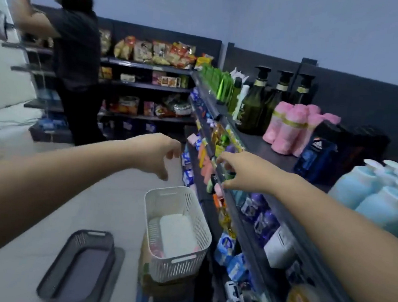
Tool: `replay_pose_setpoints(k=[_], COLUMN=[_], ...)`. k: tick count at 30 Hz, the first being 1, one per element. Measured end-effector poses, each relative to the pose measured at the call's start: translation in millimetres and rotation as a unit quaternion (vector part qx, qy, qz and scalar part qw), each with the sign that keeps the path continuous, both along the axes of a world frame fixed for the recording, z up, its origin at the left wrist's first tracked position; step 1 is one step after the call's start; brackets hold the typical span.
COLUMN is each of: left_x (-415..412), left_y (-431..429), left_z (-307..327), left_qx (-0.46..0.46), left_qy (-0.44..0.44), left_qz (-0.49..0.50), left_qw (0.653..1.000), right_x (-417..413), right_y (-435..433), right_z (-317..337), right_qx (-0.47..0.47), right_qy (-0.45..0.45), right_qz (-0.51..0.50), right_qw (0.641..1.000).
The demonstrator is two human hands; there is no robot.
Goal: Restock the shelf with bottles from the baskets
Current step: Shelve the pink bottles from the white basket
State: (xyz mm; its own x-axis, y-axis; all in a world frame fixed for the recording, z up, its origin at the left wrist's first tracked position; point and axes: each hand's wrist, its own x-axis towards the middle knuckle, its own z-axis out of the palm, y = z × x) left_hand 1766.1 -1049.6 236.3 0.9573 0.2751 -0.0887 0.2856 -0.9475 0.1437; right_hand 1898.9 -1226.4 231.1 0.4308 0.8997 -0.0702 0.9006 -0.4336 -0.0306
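Both hands are hanging in mid-air here. The left hand (159, 155) is hovering near center frame, above the white basket (175, 267), grip released, fingers loosely curling down and holding nothing. The right hand (241, 172) is reaching toward 1 o'clock at the front edge of the shelf (266, 144), grip also released, fingers spreading with nothing in them; can't tell if the fingertips are actually touching the edge. The white basket is sitting at 6 o'clock on some stacked stuff, right beside the shelf, with something pink and blurry lying in its near left corner. A grey basket (94, 233) is lying on the floor (106, 203) at 7 o'clock, apart from the white one. On the top deck, 3 dark green pump bottles (253, 110) are standing at 1 o'clock, pink bottles (288, 132) just beside them, light blue pump bottles (381, 205) at 3 o'clock. Another person (76, 51) in dark clothes is standing at 11 o'clock by the snack shelves (150, 64)
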Motion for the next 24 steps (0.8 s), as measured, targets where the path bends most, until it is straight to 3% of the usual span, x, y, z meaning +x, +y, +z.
replay_pose_setpoints(k=[15, 24], left_x=[110.7, 159.5], left_y=[137.1, 170.9], left_z=[-136.2, -274.4], left_qx=[-0.087, -0.176], left_qy=[0.111, 0.193], left_qz=[0.128, 0.105], left_qw=[0.982, 0.96], right_x=[135.2, 178.4], right_y=[192.2, 244.5], right_z=[-140.2, -259.6], right_qx=[-0.021, -0.121], right_qy=[0.11, 0.217], right_qz=[0.051, 0.047], right_qw=[0.992, 0.968])
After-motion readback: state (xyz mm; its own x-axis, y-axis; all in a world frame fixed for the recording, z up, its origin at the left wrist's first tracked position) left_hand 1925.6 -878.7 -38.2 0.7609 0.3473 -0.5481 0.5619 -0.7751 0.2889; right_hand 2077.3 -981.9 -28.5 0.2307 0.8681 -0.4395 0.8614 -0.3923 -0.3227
